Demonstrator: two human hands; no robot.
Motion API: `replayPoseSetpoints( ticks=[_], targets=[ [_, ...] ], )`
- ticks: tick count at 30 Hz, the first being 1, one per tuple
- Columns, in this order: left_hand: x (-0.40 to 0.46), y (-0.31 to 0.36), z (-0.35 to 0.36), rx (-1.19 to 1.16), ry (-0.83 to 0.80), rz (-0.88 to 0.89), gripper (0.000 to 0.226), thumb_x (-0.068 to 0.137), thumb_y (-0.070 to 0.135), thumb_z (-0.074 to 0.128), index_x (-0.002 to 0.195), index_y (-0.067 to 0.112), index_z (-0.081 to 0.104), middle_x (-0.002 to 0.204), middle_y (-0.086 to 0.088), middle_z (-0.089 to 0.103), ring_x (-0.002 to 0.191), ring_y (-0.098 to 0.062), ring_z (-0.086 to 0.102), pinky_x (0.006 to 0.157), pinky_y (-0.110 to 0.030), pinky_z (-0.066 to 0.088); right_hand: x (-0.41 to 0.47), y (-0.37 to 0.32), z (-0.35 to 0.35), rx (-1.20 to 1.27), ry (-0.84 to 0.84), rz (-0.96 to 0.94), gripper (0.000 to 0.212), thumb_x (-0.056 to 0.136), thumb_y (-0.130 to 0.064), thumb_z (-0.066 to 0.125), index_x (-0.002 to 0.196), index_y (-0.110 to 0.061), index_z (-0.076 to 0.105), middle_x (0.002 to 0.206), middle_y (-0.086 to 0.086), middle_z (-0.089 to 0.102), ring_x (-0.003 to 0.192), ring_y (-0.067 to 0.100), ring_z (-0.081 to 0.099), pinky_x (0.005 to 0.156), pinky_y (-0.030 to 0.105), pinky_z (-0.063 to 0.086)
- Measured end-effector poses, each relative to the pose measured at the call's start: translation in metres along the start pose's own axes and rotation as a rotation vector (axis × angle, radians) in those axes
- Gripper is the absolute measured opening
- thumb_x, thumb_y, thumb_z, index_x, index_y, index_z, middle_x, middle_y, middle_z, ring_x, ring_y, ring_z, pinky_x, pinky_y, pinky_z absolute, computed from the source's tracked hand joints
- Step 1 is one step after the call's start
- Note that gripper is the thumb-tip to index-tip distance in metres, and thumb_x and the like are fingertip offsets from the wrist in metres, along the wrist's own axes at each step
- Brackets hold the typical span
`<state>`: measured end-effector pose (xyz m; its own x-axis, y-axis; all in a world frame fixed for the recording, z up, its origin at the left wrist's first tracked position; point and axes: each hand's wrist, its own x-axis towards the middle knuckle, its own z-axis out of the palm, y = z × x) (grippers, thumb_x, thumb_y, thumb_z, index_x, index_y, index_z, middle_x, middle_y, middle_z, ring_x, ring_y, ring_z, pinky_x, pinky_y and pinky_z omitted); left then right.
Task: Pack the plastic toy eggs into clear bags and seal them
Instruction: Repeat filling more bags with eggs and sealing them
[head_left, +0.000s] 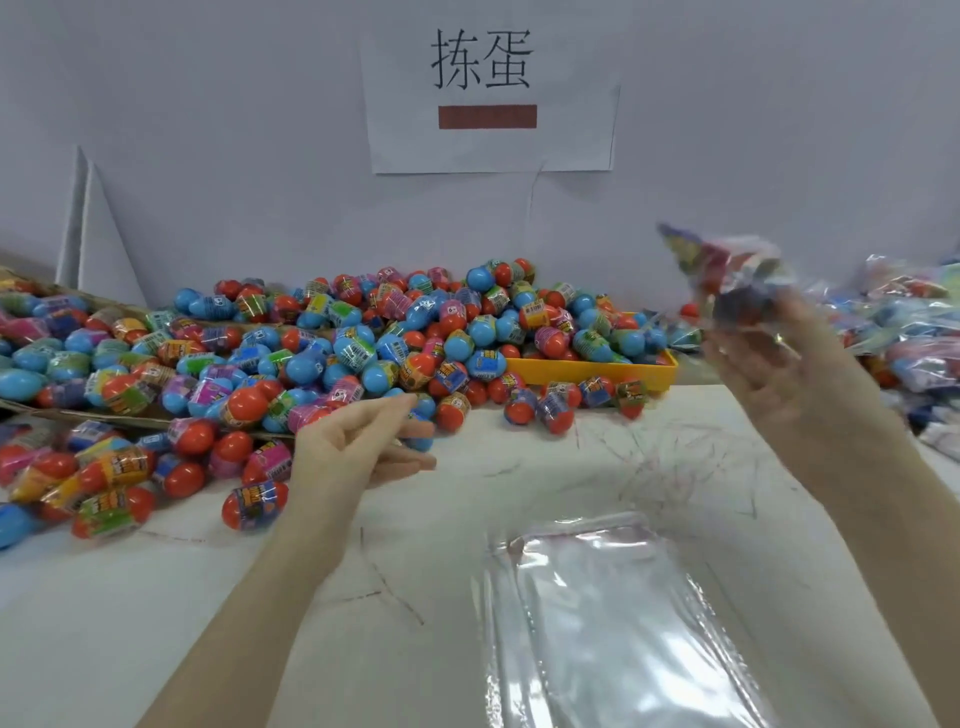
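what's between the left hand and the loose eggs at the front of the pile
Nothing visible. The left hand hovers open right at the front edge of the egg pile, with loose eggs beside its fingertips. The filled bag is blurred at the right hand, off to the side.

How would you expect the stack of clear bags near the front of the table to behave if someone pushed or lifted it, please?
The stack of clear bags looks thin and glossy, so the sheets would probably slide apart under a push. Its wrinkled, uneven edges suggest it would droop when lifted. It is likely light.

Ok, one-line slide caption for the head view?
Right hand lifts a filled bag; left hand reaches toward the egg pile.
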<state>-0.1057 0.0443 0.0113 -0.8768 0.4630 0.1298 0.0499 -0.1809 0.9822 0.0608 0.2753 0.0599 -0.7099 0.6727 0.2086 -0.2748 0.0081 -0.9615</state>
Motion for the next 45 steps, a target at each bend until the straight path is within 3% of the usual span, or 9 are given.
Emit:
replayPoseSetpoints(
  ticks=[4,9,12,17,23,31,38,42,45],
  targets=[
    [0.006,-0.016,-0.011,0.71,0.462,0.398,0.007,0.085,0.016,0.063,0.086,0.011,0.068,0.082,-0.002,0.069,0.079,-0.022,0.062,0.066,-0.028,0.046,0.001,0.017,-0.005,-0.283,0.055,0.027,0.053,0.078,-0.043,0.058,0.122,-0.015,0.047,0.111,-0.006,0.058,0.103,-0.002,0.056,0.099,0.023,0.039],
    [0.005,-0.026,-0.012,1.252,0.457,0.317,0.049,0.078,0.037,0.07,0.111,0.002,0.061,0.116,-0.019,0.056,0.109,-0.036,0.049,0.085,-0.044,0.035,-0.009,0.021,0.007,-0.87,-0.203,0.022,0.043,0.054,-0.049,0.072,0.093,-0.032,0.064,0.09,-0.015,0.066,0.086,0.004,0.06,0.075,0.019,0.044],
    [0.003,-0.023,-0.009,1.274,0.485,0.452,0.036,0.076,0.03,0.072,0.095,0.0,0.065,0.101,-0.021,0.058,0.095,-0.038,0.053,0.075,-0.044,0.037,-0.016,0.023,0.014,-1.008,-0.529,0.095,0.057,0.032,-0.062,0.072,0.085,-0.042,0.066,0.082,-0.019,0.065,0.08,-0.005,0.055,0.063,0.011,0.041],
    [-0.001,-0.022,-0.001,1.224,0.394,0.606,0.018,0.074,0.018,0.075,0.081,0.003,0.068,0.082,-0.014,0.06,0.078,-0.032,0.056,0.066,-0.036,0.036,-0.024,0.044,0.034,-1.2,-0.748,0.049,0.057,0.027,-0.067,0.068,0.082,-0.062,0.055,0.098,-0.024,0.046,0.094,-0.006,0.037,0.08,0.017,0.036],
    [-0.01,-0.022,0.013,1.148,0.241,0.671,0.017,0.074,0.024,0.063,0.072,0.008,0.069,0.079,-0.007,0.061,0.075,-0.026,0.058,0.07,-0.03,0.032,-0.023,0.047,0.034,-1.112,-0.682,-0.09,0.016,0.047,-0.052,0.075,0.058,-0.055,0.065,0.09,-0.022,0.053,0.09,-0.01,0.039,0.073,0.012,0.033],
    [-0.023,-0.029,0.023,1.152,-0.357,0.519,0.075,0.061,0.085,0.039,0.106,0.032,0.069,0.103,0.021,0.038,0.093,0.003,0.028,0.085,-0.02,0.016,-0.022,0.054,0.035,-1.13,-0.713,-0.085,0.025,0.056,-0.052,0.066,0.081,-0.054,0.064,0.087,-0.02,0.055,0.088,-0.002,0.039,0.079,0.02,0.036],
    [-0.024,-0.028,0.026,1.069,-0.395,0.452,0.079,0.053,0.089,0.039,0.106,0.038,0.067,0.099,0.028,0.039,0.089,0.01,0.028,0.086,-0.014,0.015,-0.024,0.049,0.034,-1.01,-0.612,-0.146,0.018,0.054,-0.052,0.063,0.069,-0.047,0.071,0.089,-0.023,0.057,0.09,-0.006,0.04,0.078,0.017,0.034],
    [-0.027,-0.026,0.031,0.82,-0.411,0.271,0.042,0.056,0.079,0.058,0.078,0.044,0.066,0.092,0.025,0.054,0.094,0.012,0.043,0.085,-0.008,0.027,-0.025,0.034,0.035,-0.704,-0.481,-0.107,0.019,0.055,-0.045,0.066,0.07,-0.037,0.073,0.085,-0.015,0.07,0.08,-0.004,0.059,0.07,0.012,0.04],
    [-0.028,-0.02,0.033,0.522,-0.432,0.139,0.011,0.072,0.037,0.072,0.062,0.038,0.068,0.073,0.016,0.068,0.066,0.005,0.055,0.063,-0.009,0.037,-0.027,0.028,0.037,-0.43,-0.418,-0.057,0.03,0.06,-0.033,0.067,0.086,-0.018,0.07,0.077,0.0,0.072,0.065,0.011,0.065,0.062,0.016,0.051]
  ],
)
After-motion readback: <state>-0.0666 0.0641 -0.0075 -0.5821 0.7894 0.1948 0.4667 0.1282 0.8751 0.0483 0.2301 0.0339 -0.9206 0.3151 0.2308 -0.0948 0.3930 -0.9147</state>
